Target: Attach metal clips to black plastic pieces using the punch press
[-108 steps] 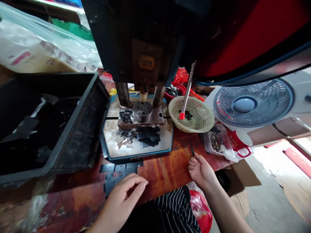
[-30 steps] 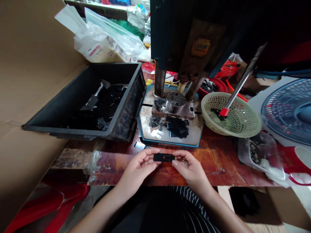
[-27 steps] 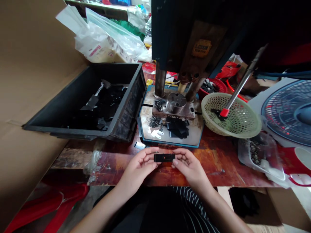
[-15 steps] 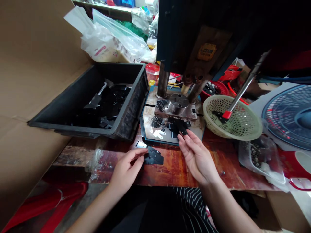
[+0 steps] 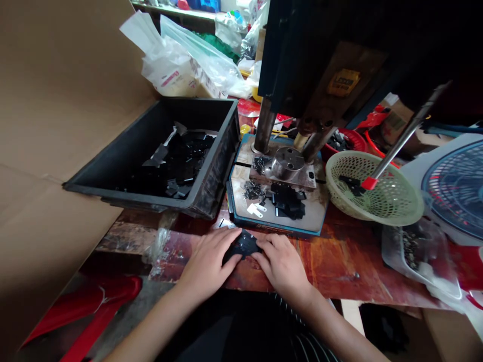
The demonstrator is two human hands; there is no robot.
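Observation:
A small batch of flat black pieces (image 5: pixel 244 243) lies on the wooden table in front of the press. My left hand (image 5: pixel 209 259) closes on its left side, thumb nearest me and fingers along the far edge. From the right, my right hand (image 5: pixel 281 264) pinches the same batch between thumb and fingers. Parts of the pieces are hidden under the fingertips. On the press base (image 5: pixel 241 173) just beyond sit a heap of similar black pieces (image 5: pixel 289 201), several white flat pieces (image 5: pixel 256 209) and a cluster of small dark metal bits (image 5: pixel 252 190).
The press's round steel block (image 5: pixel 288 163) stands between two posts. At left is a deep black bin (image 5: pixel 151 203) holding black pieces. A green basket (image 5: pixel 396 201) and a metal lever (image 5: pixel 407 130) with a red end are at right, near a clear plastic tub (image 5: pixel 433 261) and a fan (image 5: pixel 460 186).
My right hand has left the heap on the press base and come down leftward to the batch on the table. My left hand has shifted slightly rightward and closed on the pieces. The view has turned left.

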